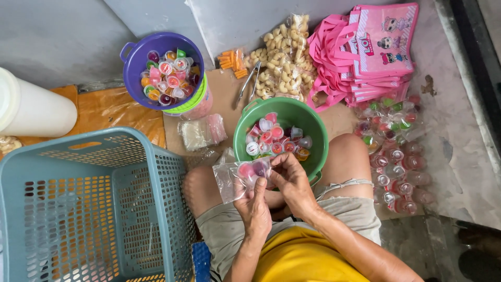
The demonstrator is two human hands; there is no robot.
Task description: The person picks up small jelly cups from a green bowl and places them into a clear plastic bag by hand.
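Nearest the camera, the person sits on the floor in a yellow shirt, both hands raised over the lap between the bare knees. The left hand [254,204] has its grip clamped on a small clear plastic bag [237,179], thumb and fingers pinching its near edge; two jelly cups [252,168], pinkish, sit inside the bag at its open end. The right hand [290,178] has its fingers closed together on the bag's mouth, touching the cups. To the left stands a blue-grey mesh laundry basket [94,209]. Just beyond the hands a green bucket [313,130] holds more loose jelly cups. Beside it lies a stack of clear bags [202,131]. To the right, filled packets and small bottles [399,167] lie on the floor. Farther off stand a purple bucket [136,52] of jelly cups, metal tongs [247,83], bags of pale puffed snacks [282,62] and a pile of pink tote bags [365,52].
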